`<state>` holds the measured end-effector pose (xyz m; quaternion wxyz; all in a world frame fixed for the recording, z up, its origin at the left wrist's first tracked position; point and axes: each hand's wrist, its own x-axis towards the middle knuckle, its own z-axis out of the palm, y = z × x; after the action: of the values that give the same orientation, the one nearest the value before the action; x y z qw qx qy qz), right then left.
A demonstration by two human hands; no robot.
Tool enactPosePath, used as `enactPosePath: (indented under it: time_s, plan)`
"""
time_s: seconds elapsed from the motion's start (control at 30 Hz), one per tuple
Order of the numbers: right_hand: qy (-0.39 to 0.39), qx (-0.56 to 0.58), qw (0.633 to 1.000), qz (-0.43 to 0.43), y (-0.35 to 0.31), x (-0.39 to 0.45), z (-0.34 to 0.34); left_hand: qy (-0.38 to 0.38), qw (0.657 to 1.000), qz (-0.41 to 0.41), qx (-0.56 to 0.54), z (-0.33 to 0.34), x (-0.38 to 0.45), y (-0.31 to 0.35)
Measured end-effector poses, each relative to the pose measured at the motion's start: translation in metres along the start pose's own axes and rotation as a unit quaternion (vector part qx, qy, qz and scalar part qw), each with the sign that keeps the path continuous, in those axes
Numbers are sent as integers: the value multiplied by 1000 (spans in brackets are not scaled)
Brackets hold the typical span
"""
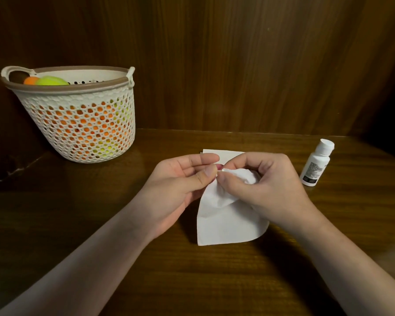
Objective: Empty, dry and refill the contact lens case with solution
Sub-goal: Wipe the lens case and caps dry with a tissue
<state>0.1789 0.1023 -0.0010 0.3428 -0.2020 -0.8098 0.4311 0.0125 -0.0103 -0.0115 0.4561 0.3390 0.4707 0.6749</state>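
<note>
My left hand (180, 179) pinches a small pink contact lens case (219, 166) between thumb and fingers; only a sliver of the case shows. My right hand (262, 181) grips a bunched white tissue (228, 217) and presses a fold of it against the case. The rest of the tissue hangs down over the wooden table (123, 224). A white solution bottle (315, 164) with its cap on stands upright to the right of my right hand.
A white perforated basket (78, 115) with orange and yellow-green balls stands at the back left. Another white sheet (224, 154) lies flat behind my hands. A wooden wall closes off the back of the table.
</note>
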Motion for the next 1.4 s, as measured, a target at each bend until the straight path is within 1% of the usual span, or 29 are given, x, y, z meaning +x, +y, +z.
enactPosePath:
  time_s: [0.1, 0.2, 0.3, 0.4, 0.5, 0.57, 0.7, 0.9, 1.0, 1.1, 1.17, 1.33, 1.4]
  plan:
    - [12, 33, 999, -2, 0, 0, 1, -16, 1000, -11, 3, -1, -1, 1]
    - [15, 30, 999, 5, -1, -1, 1, -20, 1000, -20, -10, -3, 0, -1]
    - [31, 23, 999, 26, 2, 1, 2, -6, 999, -23, -29, -3, 1, -2]
    - [56, 42, 996, 55, 6, -1, 0, 17, 999, -21, -32, -1, 0, 0]
    - [71, 57, 994, 56, 1, -10, -9, 24, 999, -15, -20, 7, -7, 3]
    - [97, 62, 992, 56, -4, -23, -20, -8, 1000, -16, 9, 19, -18, 4]
    - [146, 75, 981, 99, -2, -39, -34, -55, 994, -45, 83, 37, -31, 1]
    - [196, 92, 966, 138, -3, -74, -73, -121, 984, -51, 123, 86, -43, 0]
    - [241, 94, 955, 149, -3, -88, -94, -159, 978, -60, 120, 107, -43, -2]
    - [278, 81, 943, 165, -5, -98, -115, -174, 973, -67, 135, 126, -41, -7]
    - [272, 72, 944, 174, -7, -102, -127, -178, 974, -73, 122, 136, -38, -13]
    - [192, 26, 953, 233, -7, -108, -147, -182, 974, -98, 90, 155, -28, -27]
    - [207, -5, 949, 237, -3, -107, -151, -183, 973, -114, 83, 161, -24, -33]
